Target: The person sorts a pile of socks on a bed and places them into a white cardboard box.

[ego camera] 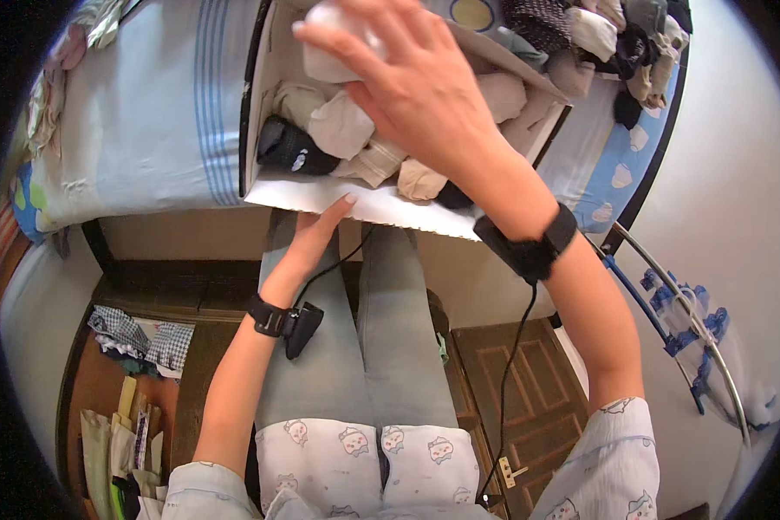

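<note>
My left hand (324, 221) is at the near wall of a white cardboard box (364, 201), its thumb on the edge and the other fingers hidden below. Over the box's far left part, my right hand (409, 78) is blurred, with fingers spread around a white bundled cloth item (328, 55); whether it grips it firmly is unclear. Inside lie several rolled socks: a black one (296, 149) at the left, a white one (342, 125), a beige ribbed one (377, 161) and a tan one (421, 181). My right forearm covers part of the box.
The box rests on a bed with a blue-striped sheet (136, 117). More rolled socks (591, 32) lie beyond it at the right. Black cables hang from both wrist devices. A metal rack (689, 312) stands at the right, and an open compartment with folded cloth (169, 344) is lower left.
</note>
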